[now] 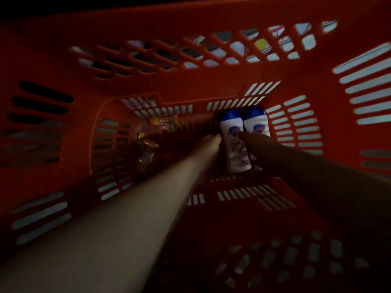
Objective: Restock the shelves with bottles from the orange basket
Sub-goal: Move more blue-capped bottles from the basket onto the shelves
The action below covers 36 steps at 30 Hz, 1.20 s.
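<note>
**Both hands down at two bottles, far right corner of the basket**

Light: very dim, and the view is blurred. The head view looks straight down into the orange basket (190,22), whose walls fill nearly the whole frame. A pale surface (364,66) shows through the slots in the right wall and the basket floor. Through the lattice of the far wall there are only smeared shapes, including one yellow patch (260,44); I cannot make out the room.

Contents, basket floor:
- Far right corner: two white bottles with blue caps lie side by side, touching, caps towards the far wall. The left bottle (233,155) shows nearly full length. The right bottle (256,123) shows only its cap end; the rest is under an arm.
- Left side: crinkled yellow-and-clear packets (146,153), with a few more (163,121) near the far edge. They are too dark to identify.

Hands:
- Left hand (211,141) is against the left side of the left bottle. Its fingers are hidden, so I cannot tell its grip.
- Right hand (256,142) lies over the right bottle in deep shadow, with one fingertip reaching the left bottle's label. I cannot tell whether it grips.
- The hands are near each other, with the left bottle between them.
</note>
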Available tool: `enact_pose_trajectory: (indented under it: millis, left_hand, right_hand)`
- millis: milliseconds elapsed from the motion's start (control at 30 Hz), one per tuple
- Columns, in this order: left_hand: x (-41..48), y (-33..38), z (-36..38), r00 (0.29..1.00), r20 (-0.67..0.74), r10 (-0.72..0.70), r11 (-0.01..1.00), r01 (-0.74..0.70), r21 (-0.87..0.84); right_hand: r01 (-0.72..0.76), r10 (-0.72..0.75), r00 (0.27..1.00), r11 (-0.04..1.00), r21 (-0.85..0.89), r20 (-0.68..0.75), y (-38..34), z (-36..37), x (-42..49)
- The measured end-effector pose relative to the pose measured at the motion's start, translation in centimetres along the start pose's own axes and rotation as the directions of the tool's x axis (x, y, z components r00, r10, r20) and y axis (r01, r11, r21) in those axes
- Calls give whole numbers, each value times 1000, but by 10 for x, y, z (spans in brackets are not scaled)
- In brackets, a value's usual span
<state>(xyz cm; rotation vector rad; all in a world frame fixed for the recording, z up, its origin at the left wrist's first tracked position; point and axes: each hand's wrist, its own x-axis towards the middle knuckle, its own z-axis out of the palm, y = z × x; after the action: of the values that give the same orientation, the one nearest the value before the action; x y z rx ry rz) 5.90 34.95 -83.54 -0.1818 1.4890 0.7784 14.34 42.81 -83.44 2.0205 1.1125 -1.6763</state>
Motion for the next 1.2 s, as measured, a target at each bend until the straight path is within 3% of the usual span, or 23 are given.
enact_pose_trajectory:
  millis: [100,267,367,467,500,600,833,1033,1200]
  left_hand:
    - [16,-11,13,996,73,-56,990,65,-122]
    - [14,-22,9,997,-72,-15,986,3,-165]
    - [-9,-20,-1,986,-161,37,991,-57,-122]
    - [-48,-5,-10,974,-207,88,990,-108,-86]
    - [-62,-2,-14,973,-205,107,990,-123,-63]
    - [-113,7,-26,958,-214,190,977,-205,-52]
    - [-270,45,-48,943,-182,278,917,-317,-243]
    - [-417,86,-55,898,-225,379,837,-436,-329]
    - [-529,104,-69,876,-143,461,806,-480,-347]
  right_hand:
    - [54,-53,999,994,-93,13,7,12,16]
    - [137,-137,990,966,-220,12,13,23,9]
    - [131,-123,988,988,-81,95,9,21,-19]
    - [29,-66,988,968,248,142,2,20,-70]
    - [41,-87,981,966,254,173,2,20,-86]
    - [92,-152,967,958,273,206,-4,17,-142]
    - [195,-340,885,890,411,318,-37,2,-289]
    - [289,-433,803,884,368,409,-77,-17,-428]
    - [417,-508,744,861,292,434,-96,-31,-544]
